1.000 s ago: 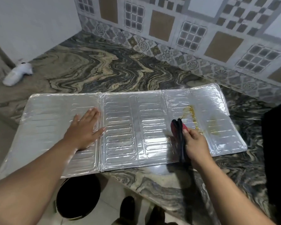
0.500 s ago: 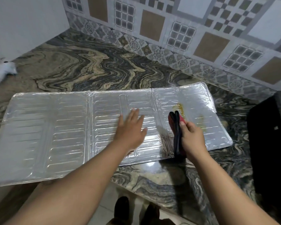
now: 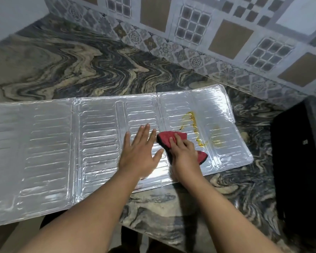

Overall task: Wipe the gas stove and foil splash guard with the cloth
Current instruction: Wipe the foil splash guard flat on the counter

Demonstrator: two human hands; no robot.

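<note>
Right hand (image 3: 185,152) — fingers curled down over the red cloth (image 3: 169,138), pressing it flat onto the foil guard (image 3: 98,143). The cloth sits on the guard's right-hand panel, just left of a yellow-brown grease streak (image 3: 194,125), not yet over it.

Left hand (image 3: 140,152) — fingers spread, palm flat on the middle panel, gripping nothing, just beside the cloth; it pins the sheet.

The guard lies unfolded across the marble counter (image 3: 98,61), its near edge overhanging the front. Thin foil, likely to buckle or slide if pushed hard.

To do this stroke well, I judge: hold the left palm down close to the working spot, push the cloth rightward over the streak along the embossed ribs, moderate pressure, then turn the cloth to a clean face. A fainter stain farther right needs the same.

The dark block (image 3: 299,161) at right may be the stove — cannot tell.
</note>
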